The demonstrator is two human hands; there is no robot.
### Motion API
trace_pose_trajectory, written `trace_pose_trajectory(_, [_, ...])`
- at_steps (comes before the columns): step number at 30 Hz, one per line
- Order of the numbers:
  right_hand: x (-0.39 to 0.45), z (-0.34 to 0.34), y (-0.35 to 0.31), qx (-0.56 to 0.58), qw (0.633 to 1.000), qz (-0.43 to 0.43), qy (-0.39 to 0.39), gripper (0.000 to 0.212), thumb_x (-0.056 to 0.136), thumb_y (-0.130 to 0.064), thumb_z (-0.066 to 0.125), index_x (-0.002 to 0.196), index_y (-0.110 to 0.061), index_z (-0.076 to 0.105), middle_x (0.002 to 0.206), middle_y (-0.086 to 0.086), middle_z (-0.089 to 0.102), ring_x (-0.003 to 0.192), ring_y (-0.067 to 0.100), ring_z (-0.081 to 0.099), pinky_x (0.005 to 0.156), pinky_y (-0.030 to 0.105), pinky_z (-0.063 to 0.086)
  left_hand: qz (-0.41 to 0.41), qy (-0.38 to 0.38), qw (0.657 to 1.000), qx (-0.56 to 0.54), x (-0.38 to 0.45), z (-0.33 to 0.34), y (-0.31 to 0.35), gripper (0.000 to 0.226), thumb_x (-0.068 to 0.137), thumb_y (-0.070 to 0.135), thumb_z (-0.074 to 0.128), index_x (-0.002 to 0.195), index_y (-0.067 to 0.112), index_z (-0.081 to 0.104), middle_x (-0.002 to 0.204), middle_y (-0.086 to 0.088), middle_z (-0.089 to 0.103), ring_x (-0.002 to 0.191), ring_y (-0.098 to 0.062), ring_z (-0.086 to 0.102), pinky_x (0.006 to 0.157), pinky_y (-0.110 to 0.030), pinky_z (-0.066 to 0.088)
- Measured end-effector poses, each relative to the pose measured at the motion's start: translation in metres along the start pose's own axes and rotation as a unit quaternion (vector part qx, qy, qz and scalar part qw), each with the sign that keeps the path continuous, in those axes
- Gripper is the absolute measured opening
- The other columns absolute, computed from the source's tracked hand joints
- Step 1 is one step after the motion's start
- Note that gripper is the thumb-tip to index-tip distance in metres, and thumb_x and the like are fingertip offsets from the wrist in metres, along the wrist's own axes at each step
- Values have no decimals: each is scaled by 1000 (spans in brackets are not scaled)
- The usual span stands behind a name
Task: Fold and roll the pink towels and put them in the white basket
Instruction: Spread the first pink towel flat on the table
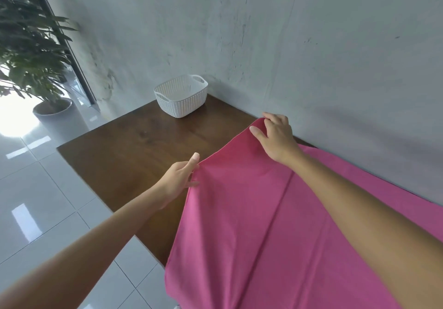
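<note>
Pinching the smooth pink towel (251,212) by two corners: left hand (178,179), right hand (275,133).

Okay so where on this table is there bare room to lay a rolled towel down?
Bare wood lies on the table between the white basket and the left hand. The right side is crowded: the pink towel, held at its far edge by both hands, right hand, covers it.

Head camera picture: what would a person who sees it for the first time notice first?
First, the large pink towel spread over the near part of the dark wooden table, its far edge pinched at two corners by the left hand and the right hand. Next, the white basket at the table's far corner against the grey wall.
</note>
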State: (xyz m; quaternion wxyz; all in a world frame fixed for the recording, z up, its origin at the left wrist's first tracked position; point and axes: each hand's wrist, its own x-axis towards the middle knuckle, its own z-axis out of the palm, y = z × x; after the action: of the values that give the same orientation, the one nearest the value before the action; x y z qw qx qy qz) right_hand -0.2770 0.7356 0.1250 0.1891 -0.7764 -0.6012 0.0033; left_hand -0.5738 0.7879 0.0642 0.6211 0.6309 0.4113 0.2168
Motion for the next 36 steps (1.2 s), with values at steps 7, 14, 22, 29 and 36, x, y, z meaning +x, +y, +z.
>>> trace_pose_trajectory(7, [33,45,-8,-75,993,-19,-88,67,103,-58,41,143,-6,51,171,2,1,157,25,-5,126,50,13,-1,8,972,235,26,-5,-18,67,90,76,39,73,11,44,70,1,46,64,-17,54,67,-32,43])
trace_pose_trajectory(14, [-19,79,32,-34,994,86,-57,51,104,-48,47,140,-12,59,162,9,35,152,27,21,124,41,15,119,35,949,290,64,19,-15,27,101,36,58,115,15,68,117,1,53,97,-13,56,91,-26,42])
trace_pose_trajectory(22, [-105,58,108,-31,959,280,37,51,105,-38,49,143,-4,52,151,17,48,142,34,38,119,46,29,105,34,924,366,132,102,-7,58,104,27,46,156,7,29,165,-13,20,153,-32,13,123,-46,14])
trace_pose_trajectory(29, [-153,70,137,-96,927,361,-31,74,102,-61,26,163,-21,12,171,7,4,157,25,-2,126,44,5,93,43,847,522,176,113,-18,76,103,63,18,163,19,1,170,-14,-4,156,-33,-7,126,-49,-3])
trace_pose_trajectory(36, [-157,73,140,-120,919,373,-45,72,101,-65,15,163,-28,10,171,2,1,157,19,-3,126,41,2,114,14,800,589,222,97,-21,84,96,74,10,163,24,4,170,-11,-2,156,-32,-4,126,-50,2])
